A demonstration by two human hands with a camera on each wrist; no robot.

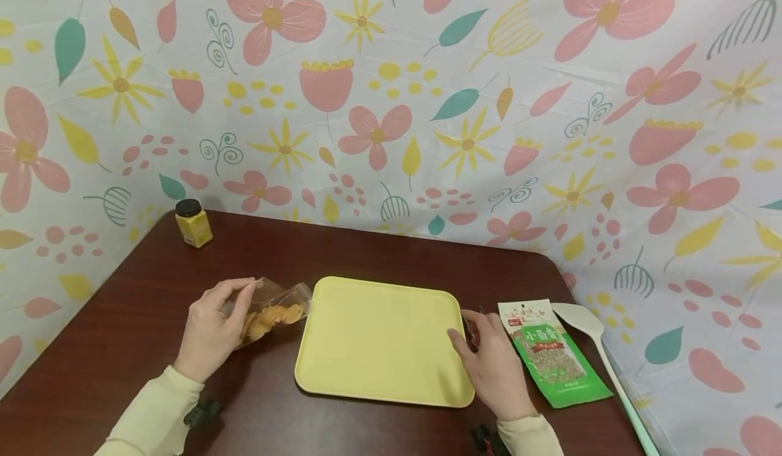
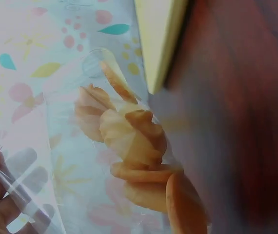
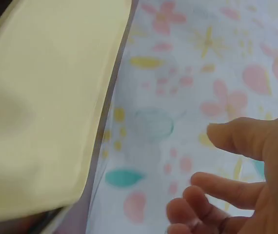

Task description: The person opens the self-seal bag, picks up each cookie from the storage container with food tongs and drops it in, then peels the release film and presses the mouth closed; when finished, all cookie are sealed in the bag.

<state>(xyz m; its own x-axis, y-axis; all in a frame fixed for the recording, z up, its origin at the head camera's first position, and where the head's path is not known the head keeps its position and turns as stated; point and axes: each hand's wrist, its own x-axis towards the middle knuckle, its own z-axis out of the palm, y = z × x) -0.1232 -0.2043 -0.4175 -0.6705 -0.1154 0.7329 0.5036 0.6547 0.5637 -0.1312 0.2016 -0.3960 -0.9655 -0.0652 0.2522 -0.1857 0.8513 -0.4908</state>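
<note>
My left hand (image 1: pixel 210 324) pinches the top of a clear plastic bag (image 1: pixel 269 293) between thumb and fingers. Inside it lie several round, orange-brown chips (image 2: pixel 134 136) with wavy edges, gathered low in the bag. The bag hangs just left of a yellow rectangular tray (image 1: pixel 385 340), which lies flat on the table. Beside the tray's right edge is my right hand (image 1: pixel 495 364), its thumb and fingers spread apart. Only bare fingers (image 3: pixel 222 187) show in the right wrist view, holding nothing. Something small and dark behind that hand is mostly hidden in the head view.
A green and white spice packet (image 1: pixel 556 354) lies right of my right hand. Along the table's right edge rests a white spatula (image 1: pixel 580 319) with a pale green handle. At the back left stands a yellow jar (image 1: pixel 194 226) with a black lid. Flowered cloth (image 1: pixel 391 103) hangs behind the table.
</note>
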